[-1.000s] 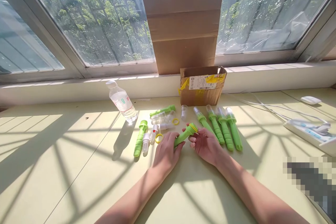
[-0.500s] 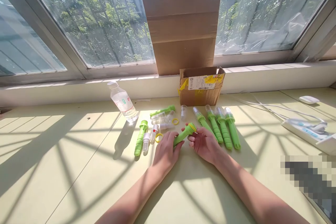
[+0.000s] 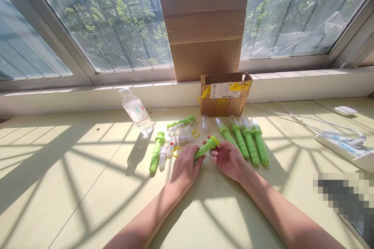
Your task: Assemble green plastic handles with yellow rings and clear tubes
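Observation:
My left hand (image 3: 184, 165) is wrapped round a green plastic tube shaped like a flashlight handle (image 3: 202, 150), its wide end tilted up to the right. A yellow ring (image 3: 215, 140) sits around that wide end. The fingertips of my right hand (image 3: 229, 159) pinch at this end by the ring; the exact contact is partly hidden. Left of my hands lie another green tube (image 3: 157, 152), a small clear bulb-like piece with a white collar (image 3: 163, 157), a similar one with a red dot (image 3: 172, 147) and a loose yellow ring (image 3: 177, 151).
Several green tubes with clear caps (image 3: 259, 142) lie to the right. Further back are a green tube (image 3: 182, 121), a yellow ring (image 3: 195, 134) and a clear cup (image 3: 205, 123). A water bottle (image 3: 137, 112), cardboard box (image 3: 224, 97) and power strip (image 3: 340, 146) surround them.
The view has shifted very slightly. Both hands keep almost the same pose at the green tube, and the loose parts lie as before.

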Motion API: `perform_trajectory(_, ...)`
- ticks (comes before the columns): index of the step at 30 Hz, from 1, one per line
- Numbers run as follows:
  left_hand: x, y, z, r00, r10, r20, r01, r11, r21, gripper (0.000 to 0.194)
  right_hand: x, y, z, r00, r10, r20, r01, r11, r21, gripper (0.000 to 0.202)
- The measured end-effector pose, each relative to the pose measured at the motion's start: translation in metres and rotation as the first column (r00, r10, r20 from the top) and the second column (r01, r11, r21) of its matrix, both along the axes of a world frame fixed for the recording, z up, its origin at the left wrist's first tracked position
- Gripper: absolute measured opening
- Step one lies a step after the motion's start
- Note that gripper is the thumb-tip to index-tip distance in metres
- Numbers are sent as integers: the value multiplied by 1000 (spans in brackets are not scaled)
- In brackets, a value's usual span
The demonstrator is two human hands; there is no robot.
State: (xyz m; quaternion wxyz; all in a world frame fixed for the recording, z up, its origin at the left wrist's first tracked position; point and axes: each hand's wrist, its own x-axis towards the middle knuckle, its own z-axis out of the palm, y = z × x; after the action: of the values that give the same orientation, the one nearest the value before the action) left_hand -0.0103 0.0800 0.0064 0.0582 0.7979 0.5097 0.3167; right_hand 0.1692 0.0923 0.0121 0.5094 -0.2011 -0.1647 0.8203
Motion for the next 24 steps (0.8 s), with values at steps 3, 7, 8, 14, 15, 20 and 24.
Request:
perform_trajectory(3, 0, 0, 0, 1000, -3, 8, 3, 1000, -21, 14, 0, 0, -1, 1000, 0, -10, 0, 1000, 1, 25)
perform_trajectory(7, 0, -1, 7, 994, -86, 66, 93, 989, -112, 22, -1, 0, -1, 1000, 12, -22, -12, 1000, 0, 27)
perform_trajectory(8, 0, -2, 9, 988, -121, 91, 133, 981, -142, 26, -1, 0, -1, 1000, 17, -22, -17, 1000, 0, 27)
perform_trajectory(14, -1, -2, 15, 960, -163, 229, 215, 949, -228, 31, -1, -2, 1, 1000, 26, -1, -26, 1000, 4, 28)
perform_trajectory(15, -1, -1, 14, 959, -151, 239, 206, 952, -228, 30, -1, -2, 2, 999, 31, -8, -31, 999, 7, 29)
perform_trajectory(20, -3, 0, 10, 952, -135, 274, 185, 969, -165, 23, -1, -4, 2, 997, 67, -43, -66, 998, 22, 29)
perform_trajectory(24, -3, -1, 9, 952, -128, 280, 160, 982, -96, 20, -1, -5, 2, 994, 87, -67, -84, 996, 42, 28)
